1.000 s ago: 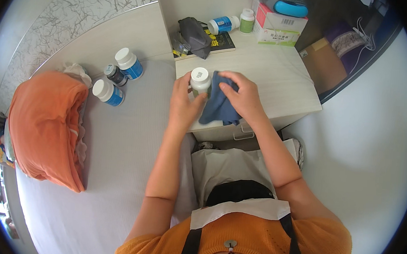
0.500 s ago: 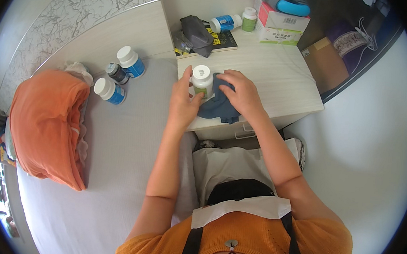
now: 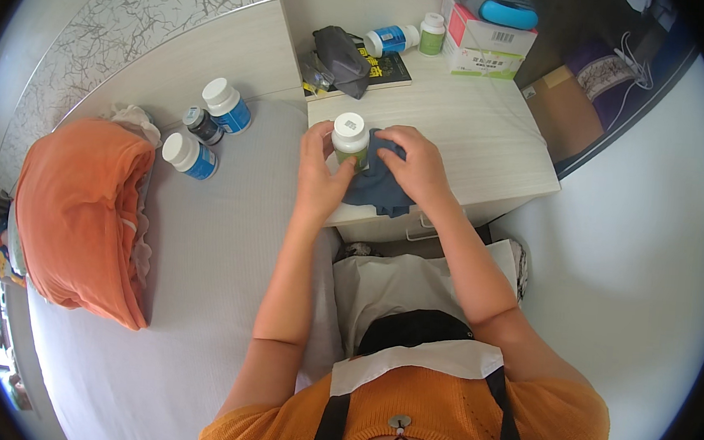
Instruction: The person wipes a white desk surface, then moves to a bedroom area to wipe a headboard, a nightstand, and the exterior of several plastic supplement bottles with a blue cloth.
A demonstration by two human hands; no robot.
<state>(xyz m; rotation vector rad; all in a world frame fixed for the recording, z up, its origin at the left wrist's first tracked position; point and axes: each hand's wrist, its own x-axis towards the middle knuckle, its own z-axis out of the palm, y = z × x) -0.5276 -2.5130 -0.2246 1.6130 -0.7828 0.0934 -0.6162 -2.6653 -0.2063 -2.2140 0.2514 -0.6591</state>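
A white pill bottle with a white cap and green label (image 3: pixel 349 141) stands upright over the near left part of the nightstand. Around its left side curve the fingers of my left hand (image 3: pixel 319 180), the thumb pressed against the front. My right hand (image 3: pixel 419 167) pinches a dark blue cloth (image 3: pixel 379 187) just right of the bottle. The cloth spreads over the nightstand top beneath that hand and down to the front edge. Whether the bottle's base rests on the surface is hidden by my left thumb and the cloth.
On the nightstand (image 3: pixel 491 136) lie a grey pouch (image 3: pixel 341 62), a book (image 3: pixel 392 73), a blue-labelled bottle (image 3: pixel 389 39), a green-labelled bottle (image 3: pixel 432 36) and stacked boxes (image 3: pixel 487 61). Several bottles (image 3: pixel 227 107) and an orange pillow (image 3: pixel 79 215) are on the bed (image 3: pixel 208 266).
My left fingers have curled lower around the bottle. The bottle and my right hand with the cloth have barely shifted.
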